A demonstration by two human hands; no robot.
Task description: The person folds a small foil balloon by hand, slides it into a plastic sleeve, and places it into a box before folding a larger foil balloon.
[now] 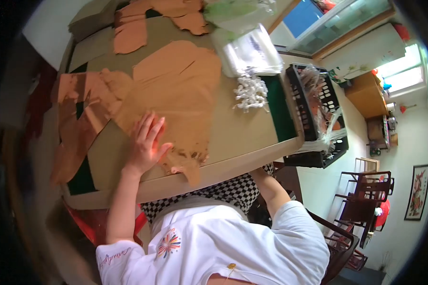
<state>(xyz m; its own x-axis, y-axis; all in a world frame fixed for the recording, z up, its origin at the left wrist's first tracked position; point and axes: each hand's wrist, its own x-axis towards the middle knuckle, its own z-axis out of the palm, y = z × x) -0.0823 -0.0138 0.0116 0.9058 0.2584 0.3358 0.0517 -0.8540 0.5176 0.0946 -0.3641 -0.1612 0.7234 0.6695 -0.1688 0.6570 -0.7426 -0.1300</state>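
A thin tan sheet with ragged, spotted lower edges (176, 95) lies spread over the cardboard-covered table (242, 137). My left hand (147, 142) rests on its lower left part, with the fingers stretched out and slightly apart, and holds nothing. Another crumpled tan piece (88, 102) lies to the left of the hand and drapes toward the table's left edge. My right forearm (266, 190) passes below the table's front edge, so the right hand is hidden.
More tan pieces (131, 31) lie at the far side. Clear plastic bags (254, 52) and a pile of small white items (251, 92) sit at the right. Beside the table stands a black crate (314, 109) holding plastic-wrapped contents. Wooden chairs (366, 194) stand farther right.
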